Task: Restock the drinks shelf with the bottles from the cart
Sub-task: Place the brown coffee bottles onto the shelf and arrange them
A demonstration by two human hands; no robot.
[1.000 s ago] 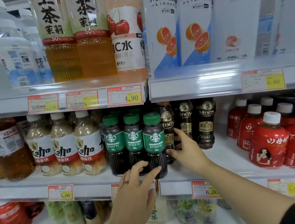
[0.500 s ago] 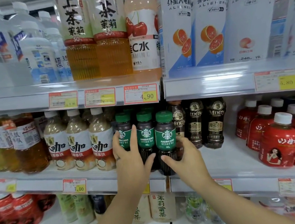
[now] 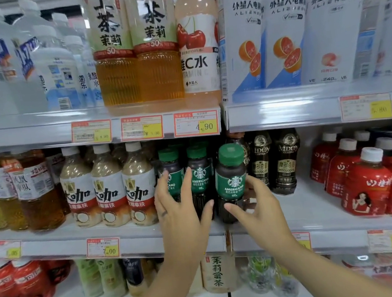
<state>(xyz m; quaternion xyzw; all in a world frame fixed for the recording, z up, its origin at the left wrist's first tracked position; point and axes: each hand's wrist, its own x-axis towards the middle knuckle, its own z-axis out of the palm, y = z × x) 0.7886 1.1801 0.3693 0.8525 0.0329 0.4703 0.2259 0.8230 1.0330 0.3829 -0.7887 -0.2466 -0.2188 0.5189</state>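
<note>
Compared with half a second ago, the right Americano bottle [image 3: 231, 181] no longer stands straight in its row: it now leans, green cap tipped to the right and towards me, its base at the front edge of the middle shelf [image 3: 52, 247]. My right hand [image 3: 259, 212] has closed on it, thumb curled across the lower front and fingers wrapped round its right side and back. My left hand [image 3: 181, 223] has hardly shifted; its fingers are straight and spread, laid flat against the left Americano bottle [image 3: 171, 174] and the middle Americano bottle [image 3: 199, 173], both of which stand upright as before. More green-capped bottles sit behind these three. Just left of them stands a row of white-capped latte bottles [image 3: 108, 188], touching shoulder to shoulder. Just right of the tilted bottle stand dark Mdoyo coffee bottles [image 3: 285, 161], one of them partly hidden behind its cap, so that side is tight. Further right are red bottles with white caps [image 3: 368, 182]. Overhead, the upper shelf rail carries a price tag [image 3: 196, 124] reading 4.90, close above the green caps. On that upper shelf stand jasmine tea bottles [image 3: 112, 46], a cherry vitamin C water bottle [image 3: 198, 47] and white electrolyte drink bottles [image 3: 243, 28].
</note>
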